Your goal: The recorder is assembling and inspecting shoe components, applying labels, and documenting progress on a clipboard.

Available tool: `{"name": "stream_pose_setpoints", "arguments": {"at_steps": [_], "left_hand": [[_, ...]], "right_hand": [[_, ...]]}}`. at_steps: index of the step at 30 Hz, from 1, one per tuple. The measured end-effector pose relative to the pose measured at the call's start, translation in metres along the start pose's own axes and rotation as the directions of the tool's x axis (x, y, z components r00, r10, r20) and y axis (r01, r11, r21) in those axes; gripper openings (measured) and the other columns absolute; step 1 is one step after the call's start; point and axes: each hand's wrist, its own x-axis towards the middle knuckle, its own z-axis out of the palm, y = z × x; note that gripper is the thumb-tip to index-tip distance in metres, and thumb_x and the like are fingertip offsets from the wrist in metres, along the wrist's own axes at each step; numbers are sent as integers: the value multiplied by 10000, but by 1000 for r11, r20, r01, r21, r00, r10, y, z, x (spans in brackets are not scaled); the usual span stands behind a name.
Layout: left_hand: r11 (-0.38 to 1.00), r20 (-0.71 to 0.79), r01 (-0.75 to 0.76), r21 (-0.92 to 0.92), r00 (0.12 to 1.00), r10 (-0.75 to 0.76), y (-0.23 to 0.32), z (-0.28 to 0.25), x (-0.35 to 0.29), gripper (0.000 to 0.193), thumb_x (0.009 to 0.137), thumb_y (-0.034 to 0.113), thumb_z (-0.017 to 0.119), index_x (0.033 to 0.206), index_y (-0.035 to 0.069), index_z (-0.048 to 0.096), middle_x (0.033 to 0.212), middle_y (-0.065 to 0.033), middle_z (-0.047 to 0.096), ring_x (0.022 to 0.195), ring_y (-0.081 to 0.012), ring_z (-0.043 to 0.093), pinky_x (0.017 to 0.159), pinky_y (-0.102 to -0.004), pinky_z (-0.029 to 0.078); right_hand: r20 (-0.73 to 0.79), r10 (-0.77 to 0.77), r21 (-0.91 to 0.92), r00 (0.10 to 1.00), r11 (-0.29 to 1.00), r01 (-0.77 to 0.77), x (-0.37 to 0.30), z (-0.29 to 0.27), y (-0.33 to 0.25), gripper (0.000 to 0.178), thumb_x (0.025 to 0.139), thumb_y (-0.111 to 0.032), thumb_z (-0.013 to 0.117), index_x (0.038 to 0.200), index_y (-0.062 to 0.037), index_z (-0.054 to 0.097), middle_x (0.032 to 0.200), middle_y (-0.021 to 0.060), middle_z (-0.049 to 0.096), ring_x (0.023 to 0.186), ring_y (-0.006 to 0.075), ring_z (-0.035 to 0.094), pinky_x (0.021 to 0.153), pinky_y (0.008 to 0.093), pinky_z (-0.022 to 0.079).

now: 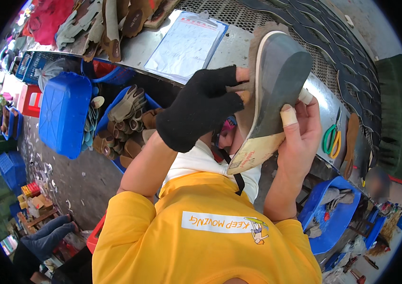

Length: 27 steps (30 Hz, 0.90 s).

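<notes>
A part-made shoe [276, 90] is held up before me, its grey underside facing me, with a beige patch at the lower end and a brown upper along its left edge. My right hand [300, 123], with pale tape on the thumb and a fingertip, grips it from the right side. My left hand [201, 106] wears a black fingerless glove. Its fingers and thumb are closed on the brown upper's edge, at the left of the shoe. Part of the upper is hidden behind the sole and the glove.
A clipboard with paper [187, 45] lies on the metal bench [139, 49]. Scissors [332, 139] lie at the right, near black strips [352, 90]. Leather pieces [130, 19] are heaped at upper left. Blue baskets [64, 113] stand left; one blue tub [328, 236] stands right.
</notes>
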Motion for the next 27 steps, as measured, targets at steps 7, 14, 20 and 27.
{"name": "stream_pose_setpoints", "arguments": {"at_steps": [7,14,20,27], "left_hand": [[985,-152,-128,-114,982,110,-11,4,9,399,714,164,762,1043,-1,609,972,-52,633,854,-114,571,790,-267,462],[953,-154,-116,-280,985,75,-27,-9,8,756,611,425,832,1169,19,523,1059,-78,611,942,-197,603,814,-327,495],[968,-116,-37,-248,993,9,-27,1,12,855,595,492,820,1219,4,496,1095,-87,607,978,-201,601,840,-338,499],[992,-254,-89,-88,965,64,-33,1,14,662,746,403,732,1202,-27,520,1091,-82,615,959,-189,610,848,-326,490]], "right_hand": [[126,-281,-497,951,812,306,-12,14,-3,308,779,25,635,1075,16,550,1021,103,552,875,166,591,722,245,481],[33,-265,-460,964,852,250,-6,-20,-5,312,795,-35,628,1102,-8,580,1045,97,583,885,149,573,754,258,461],[281,189,9,941,980,-200,23,-26,26,364,811,-97,640,1156,-8,567,1102,60,585,966,107,535,876,268,406],[385,309,109,870,921,-375,19,-33,33,305,783,-13,635,1085,-1,591,968,9,619,905,97,577,860,244,432]]}}
